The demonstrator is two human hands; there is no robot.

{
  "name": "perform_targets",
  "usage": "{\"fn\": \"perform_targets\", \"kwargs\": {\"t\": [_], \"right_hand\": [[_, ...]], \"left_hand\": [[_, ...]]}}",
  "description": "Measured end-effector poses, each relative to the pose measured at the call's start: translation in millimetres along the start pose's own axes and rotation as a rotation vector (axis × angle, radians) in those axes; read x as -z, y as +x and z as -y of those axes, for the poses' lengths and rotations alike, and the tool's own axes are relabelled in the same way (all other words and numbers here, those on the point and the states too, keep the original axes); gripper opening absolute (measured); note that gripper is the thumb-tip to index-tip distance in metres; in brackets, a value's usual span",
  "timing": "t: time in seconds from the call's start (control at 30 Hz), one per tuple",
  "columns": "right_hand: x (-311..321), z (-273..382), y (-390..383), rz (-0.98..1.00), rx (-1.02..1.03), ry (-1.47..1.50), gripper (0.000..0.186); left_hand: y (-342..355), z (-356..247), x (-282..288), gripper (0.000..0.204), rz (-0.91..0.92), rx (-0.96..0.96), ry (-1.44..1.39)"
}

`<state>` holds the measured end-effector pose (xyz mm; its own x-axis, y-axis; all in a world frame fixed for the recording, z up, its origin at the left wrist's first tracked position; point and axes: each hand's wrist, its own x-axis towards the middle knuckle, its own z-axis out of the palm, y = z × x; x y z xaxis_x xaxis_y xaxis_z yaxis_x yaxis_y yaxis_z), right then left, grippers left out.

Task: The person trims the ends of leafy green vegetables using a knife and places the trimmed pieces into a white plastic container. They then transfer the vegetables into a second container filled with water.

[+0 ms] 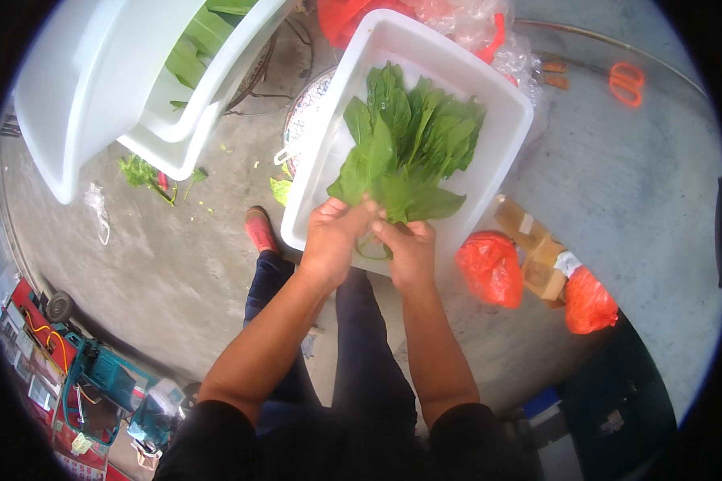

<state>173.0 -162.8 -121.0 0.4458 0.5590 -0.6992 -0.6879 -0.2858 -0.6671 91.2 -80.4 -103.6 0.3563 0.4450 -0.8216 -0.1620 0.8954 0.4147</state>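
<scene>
A white plastic tub (505,144) holds a pile of long, dark green leafy greens (413,136). At the tub's near end my left hand (336,240) and my right hand (407,248) meet, thumbs close together, both pinched on a small bunch of the leaves and their stems. Some broad leaves stick up from between my fingers over the pile, and a few stems hang down below them.
White tubs with leaves (72,96) stand upper left. Scattered greens (144,172) lie on the concrete floor (176,272). Cardboard boxes (541,276), red plastic bags (489,268) and orange scissors (626,80) are on the right. A patterned basin (305,112) sits behind the tub. Tools (104,385) crowd lower left.
</scene>
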Motion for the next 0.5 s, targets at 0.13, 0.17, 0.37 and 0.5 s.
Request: {"fn": "perform_targets", "kwargs": {"t": [0.13, 0.17, 0.37, 0.5], "right_hand": [[1, -1, -4, -0.031, -0.056, 0.050, 0.021], [1, -2, -5, -0.038, -0.072, 0.056, 0.022], [22, 0, -1, -0.042, -0.047, 0.047, 0.027], [25, 6, 4, -0.057, -0.082, 0.115, 0.026]], "left_hand": [[10, 7, 24, 0.012, 0.058, 0.044, 0.019], [11, 10, 31, 0.012, 0.042, 0.038, 0.022], [10, 3, 37, 0.012, 0.068, 0.008, -0.035], [10, -1, 39, 0.013, 0.098, -0.005, -0.012]]}}
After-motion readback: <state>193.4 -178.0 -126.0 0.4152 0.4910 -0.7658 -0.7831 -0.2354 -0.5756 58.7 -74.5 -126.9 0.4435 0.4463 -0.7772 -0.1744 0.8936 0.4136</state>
